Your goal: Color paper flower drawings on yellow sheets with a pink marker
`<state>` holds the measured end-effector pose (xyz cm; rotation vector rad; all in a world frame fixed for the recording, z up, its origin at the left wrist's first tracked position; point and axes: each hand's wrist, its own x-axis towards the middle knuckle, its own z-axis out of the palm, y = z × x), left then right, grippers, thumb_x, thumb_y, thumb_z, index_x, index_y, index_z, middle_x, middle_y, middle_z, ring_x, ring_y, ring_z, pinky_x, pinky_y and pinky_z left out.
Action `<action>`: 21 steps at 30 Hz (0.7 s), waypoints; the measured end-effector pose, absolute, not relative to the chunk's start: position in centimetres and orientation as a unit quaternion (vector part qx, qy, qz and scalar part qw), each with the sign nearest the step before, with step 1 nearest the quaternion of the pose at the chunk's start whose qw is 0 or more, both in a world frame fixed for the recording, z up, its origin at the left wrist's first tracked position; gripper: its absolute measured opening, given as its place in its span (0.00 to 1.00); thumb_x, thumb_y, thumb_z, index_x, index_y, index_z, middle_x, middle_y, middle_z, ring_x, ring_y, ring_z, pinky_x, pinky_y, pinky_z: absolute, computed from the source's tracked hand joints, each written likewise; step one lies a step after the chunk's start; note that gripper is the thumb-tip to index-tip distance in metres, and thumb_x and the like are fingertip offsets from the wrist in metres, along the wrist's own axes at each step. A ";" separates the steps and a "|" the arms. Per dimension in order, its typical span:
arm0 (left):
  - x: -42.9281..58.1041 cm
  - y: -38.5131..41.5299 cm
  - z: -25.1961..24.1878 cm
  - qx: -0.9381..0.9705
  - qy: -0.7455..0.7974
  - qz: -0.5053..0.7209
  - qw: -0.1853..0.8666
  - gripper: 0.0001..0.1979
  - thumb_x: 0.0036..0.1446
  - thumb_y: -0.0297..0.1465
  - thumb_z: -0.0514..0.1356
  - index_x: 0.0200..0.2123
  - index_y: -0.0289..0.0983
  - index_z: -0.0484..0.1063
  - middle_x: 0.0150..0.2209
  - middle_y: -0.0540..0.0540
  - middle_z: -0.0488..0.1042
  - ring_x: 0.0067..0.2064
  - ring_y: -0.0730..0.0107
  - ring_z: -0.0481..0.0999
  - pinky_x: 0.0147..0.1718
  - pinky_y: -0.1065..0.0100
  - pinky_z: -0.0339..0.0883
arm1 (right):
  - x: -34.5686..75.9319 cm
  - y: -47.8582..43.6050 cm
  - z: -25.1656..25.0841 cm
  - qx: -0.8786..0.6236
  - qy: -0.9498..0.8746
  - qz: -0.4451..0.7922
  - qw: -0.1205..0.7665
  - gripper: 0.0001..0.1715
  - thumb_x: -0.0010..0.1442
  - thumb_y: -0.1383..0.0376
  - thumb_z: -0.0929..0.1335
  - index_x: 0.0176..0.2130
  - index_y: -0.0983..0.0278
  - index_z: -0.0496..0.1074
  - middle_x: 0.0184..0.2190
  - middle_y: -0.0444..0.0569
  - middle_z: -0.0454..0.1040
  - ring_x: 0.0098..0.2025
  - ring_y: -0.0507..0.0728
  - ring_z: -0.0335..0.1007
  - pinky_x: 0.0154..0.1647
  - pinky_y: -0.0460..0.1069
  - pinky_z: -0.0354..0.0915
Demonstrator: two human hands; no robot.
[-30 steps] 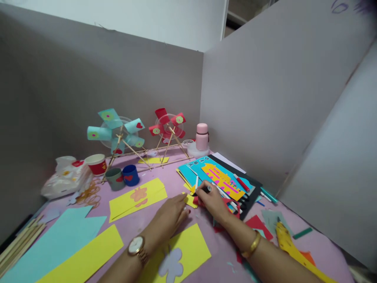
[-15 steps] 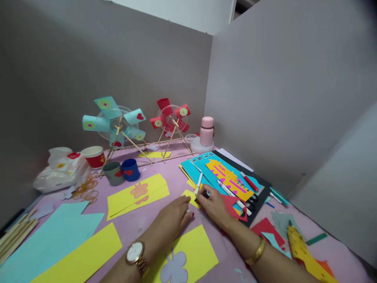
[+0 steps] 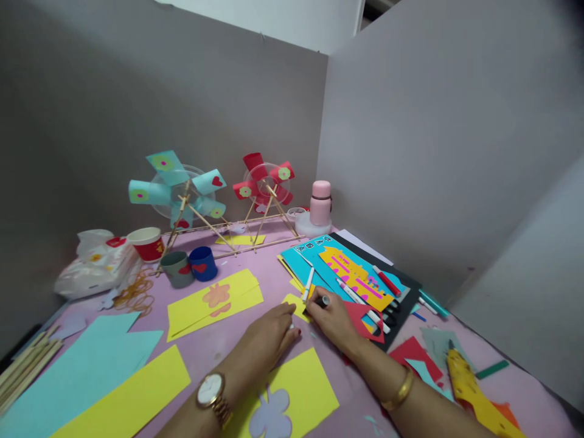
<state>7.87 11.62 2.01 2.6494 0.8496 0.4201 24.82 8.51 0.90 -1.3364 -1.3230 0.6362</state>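
Note:
My right hand (image 3: 331,316) is closed around a marker (image 3: 323,301), its dark, pale-ringed rear end showing above the fingers. The marker's tip is hidden by those fingers, over a small piece of yellow paper (image 3: 297,306). Just left of it rests my left hand (image 3: 272,333), fingers bent and thumb drawn in beside the paper's near edge. Something small and whitish shows between that thumb and the fingers; I cannot make it out. Below the hands, a lavender paper shape (image 3: 272,417) lies on a yellow sheet (image 3: 314,389).
Behind stand a blue paper wheel (image 3: 182,194) and a red one (image 3: 264,182) on stick frames. A pink bottle (image 3: 321,204) is at the back. Markers and a decorated blue sheet (image 3: 314,249) lie on the right, near a yellow glue gun (image 3: 468,377). Paper rings (image 3: 177,269) sit left.
Both hands keep almost the same place and grip. The whole view has shifted very slightly.

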 end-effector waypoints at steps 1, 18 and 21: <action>7.8 11.6 2.0 0.929 0.298 0.148 0.164 0.12 0.62 0.33 0.56 0.48 0.36 0.68 0.52 0.42 0.68 0.52 0.58 0.69 0.49 0.50 0.64 | 24.8 8.5 1.0 -0.562 -0.560 0.269 0.545 0.06 0.49 0.68 0.62 0.21 0.61 0.61 0.17 0.37 0.61 0.22 0.51 0.56 0.23 0.45 0.54; 7.6 11.6 1.5 0.927 0.295 0.157 0.169 0.15 0.63 0.36 0.54 0.50 0.36 0.67 0.53 0.41 0.68 0.54 0.58 0.68 0.50 0.50 0.62 | 24.8 8.3 1.1 -0.568 -0.562 0.266 0.539 0.07 0.48 0.70 0.61 0.20 0.61 0.59 0.17 0.37 0.59 0.21 0.51 0.55 0.23 0.45 0.52; 7.6 11.6 1.7 0.927 0.297 0.156 0.169 0.14 0.63 0.36 0.55 0.49 0.36 0.68 0.53 0.41 0.68 0.54 0.58 0.68 0.51 0.50 0.62 | 24.8 8.3 1.1 -0.566 -0.557 0.266 0.546 0.07 0.47 0.70 0.61 0.20 0.61 0.59 0.17 0.38 0.60 0.22 0.51 0.55 0.23 0.45 0.52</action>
